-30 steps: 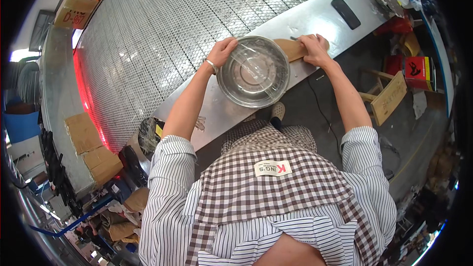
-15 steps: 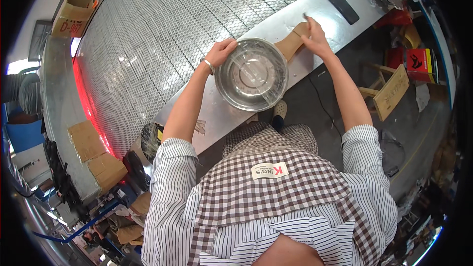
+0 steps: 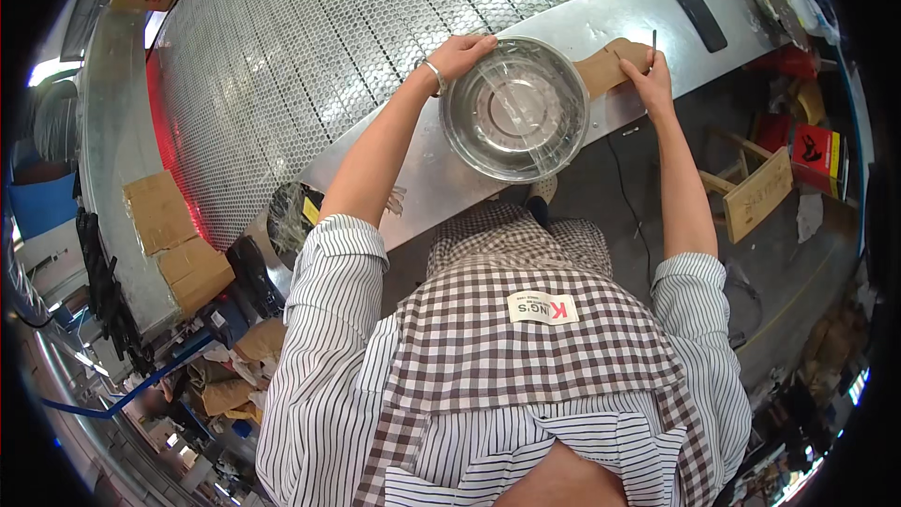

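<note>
A round, shiny metal bowl (image 3: 474,136) sits on the metal ledge, a band of clear plastic or tape running across it. My left hand (image 3: 460,58) grips its upper-left rim, fingers wrapped over the edge. Beside the bowl's right side lies a flat brown piece (image 3: 601,72), like cardboard or paper; whether it reaches under the bowl is hidden. My right hand (image 3: 653,86) is closed at the far end of this piece. From its fingers sticks up a thin dark stick-like tool (image 3: 654,38), too small to tell its kind. The fingertips touch or nearly touch the brown piece.
A black phone-like slab (image 3: 701,19) lies farther right on the metal ledge (image 3: 648,5). Beyond spreads a perforated metal belt (image 3: 357,47). Cardboard (image 3: 178,244) stands at left; a wooden stool (image 3: 758,195) lies at right, near a dark cable (image 3: 624,188) on the floor.
The whole view has shifted, so the bowl and both hands appear farther right and higher. My left hand stays on the rim; my right hand stays closed by the brown piece.
</note>
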Tool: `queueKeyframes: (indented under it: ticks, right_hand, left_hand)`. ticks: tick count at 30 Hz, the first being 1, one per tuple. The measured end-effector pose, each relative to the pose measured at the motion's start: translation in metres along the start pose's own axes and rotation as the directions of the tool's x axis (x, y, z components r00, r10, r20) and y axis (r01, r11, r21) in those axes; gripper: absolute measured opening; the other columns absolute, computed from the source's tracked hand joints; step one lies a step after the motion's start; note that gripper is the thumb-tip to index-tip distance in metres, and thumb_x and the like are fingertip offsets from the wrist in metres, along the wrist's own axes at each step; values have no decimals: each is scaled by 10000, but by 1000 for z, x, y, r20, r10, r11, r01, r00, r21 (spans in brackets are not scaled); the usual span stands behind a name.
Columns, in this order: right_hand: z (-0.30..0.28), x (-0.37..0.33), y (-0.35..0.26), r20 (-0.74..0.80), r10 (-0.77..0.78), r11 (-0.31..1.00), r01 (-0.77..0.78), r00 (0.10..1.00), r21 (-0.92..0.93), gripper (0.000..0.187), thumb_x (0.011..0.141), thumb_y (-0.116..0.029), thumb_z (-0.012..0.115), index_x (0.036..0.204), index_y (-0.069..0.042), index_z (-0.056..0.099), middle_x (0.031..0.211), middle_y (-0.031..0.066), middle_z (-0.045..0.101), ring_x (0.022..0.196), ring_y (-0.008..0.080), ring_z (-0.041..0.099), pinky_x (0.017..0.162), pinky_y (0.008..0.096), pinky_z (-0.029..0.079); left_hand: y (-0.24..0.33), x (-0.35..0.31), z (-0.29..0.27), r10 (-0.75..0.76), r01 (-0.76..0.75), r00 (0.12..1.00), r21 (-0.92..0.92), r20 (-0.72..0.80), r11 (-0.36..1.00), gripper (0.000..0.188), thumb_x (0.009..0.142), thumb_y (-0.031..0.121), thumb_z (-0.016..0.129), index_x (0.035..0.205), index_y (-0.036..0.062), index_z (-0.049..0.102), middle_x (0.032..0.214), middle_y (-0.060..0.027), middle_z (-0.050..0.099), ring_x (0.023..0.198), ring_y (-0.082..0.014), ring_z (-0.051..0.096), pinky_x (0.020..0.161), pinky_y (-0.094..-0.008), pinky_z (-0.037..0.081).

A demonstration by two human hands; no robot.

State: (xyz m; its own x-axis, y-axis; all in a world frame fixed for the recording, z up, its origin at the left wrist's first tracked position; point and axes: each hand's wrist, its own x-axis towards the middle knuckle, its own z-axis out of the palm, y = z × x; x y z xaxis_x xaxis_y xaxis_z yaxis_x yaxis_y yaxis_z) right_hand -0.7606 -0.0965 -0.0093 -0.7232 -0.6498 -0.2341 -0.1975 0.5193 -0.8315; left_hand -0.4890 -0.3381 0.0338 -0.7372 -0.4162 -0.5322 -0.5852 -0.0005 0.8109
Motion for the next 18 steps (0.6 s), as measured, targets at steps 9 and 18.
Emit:
queueKeyframes:
  ticks: [9,18]
  right_hand:
    - [8,-31,-2,-188,89,996,-87,978,15,455,671,-217,774,900,-32,427,874,74,505,793,171,508,721,285,444]
    - [12,-39,-3,-341,-44,995,12,939,-97,496,705,-140,710,1096,50,473,883,95,513,820,218,512,771,319,432]
  left_hand:
    - [-9,-29,4,47,-59,977,-49,-209,997,413,922,375,509,1054,3,630,865,-41,647,796,-100,546,746,-256,441]
    - [-16,-34,-3,-94,50,982,-253,-165,966,465,913,405,522,1143,7,590,1033,-41,613,906,-108,542,805,-251,437]
